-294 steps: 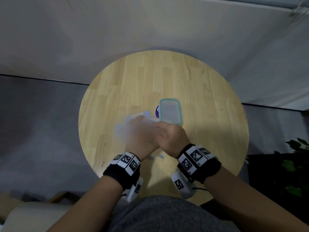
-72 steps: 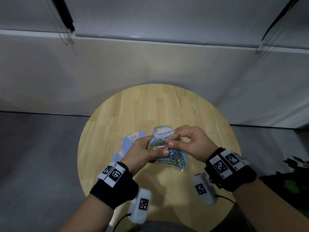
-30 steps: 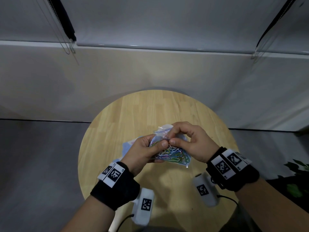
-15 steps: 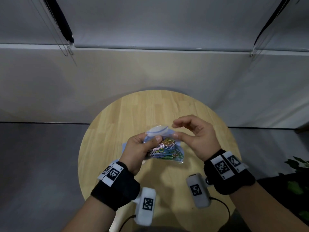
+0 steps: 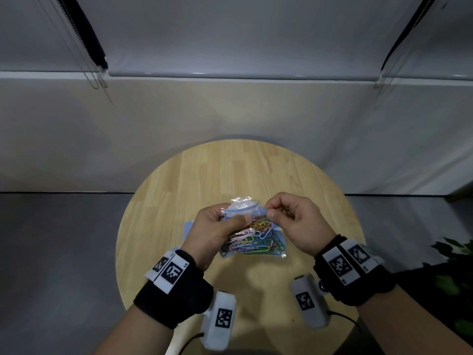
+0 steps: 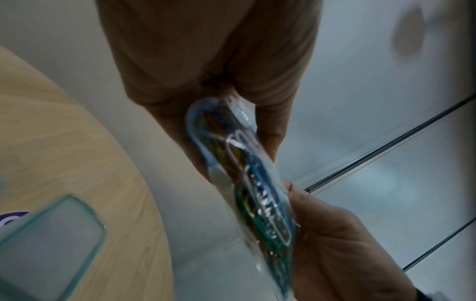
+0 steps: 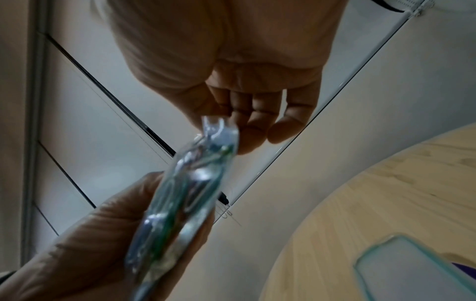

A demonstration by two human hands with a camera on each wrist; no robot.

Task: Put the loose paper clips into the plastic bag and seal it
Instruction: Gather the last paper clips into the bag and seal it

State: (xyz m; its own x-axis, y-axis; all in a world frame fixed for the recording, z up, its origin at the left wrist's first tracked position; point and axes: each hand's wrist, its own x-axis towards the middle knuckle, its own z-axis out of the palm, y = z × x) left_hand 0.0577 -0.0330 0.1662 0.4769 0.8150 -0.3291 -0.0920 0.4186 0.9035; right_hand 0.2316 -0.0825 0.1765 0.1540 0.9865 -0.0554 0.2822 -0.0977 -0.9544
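Plastic bag (image 5: 252,235) of paper clips (image 5: 253,239), apparently pinched by both hands.

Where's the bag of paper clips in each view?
Head: plastic bag at centre, pinched between both hands.
Left wrist: bag at centre, running diagonally, edge-on.
Right wrist: bag left of centre, edge-on.
Shared landmark: round wooden table.

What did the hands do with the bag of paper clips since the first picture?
At first both hands were down on the round table, working at the bag. Since then they have lifted the plastic bag clear of it, with the coloured paper clips inside. The left hand grips the bag's left side and the right hand pinches its top right corner. The table and the teal-rimmed lid have stayed put.
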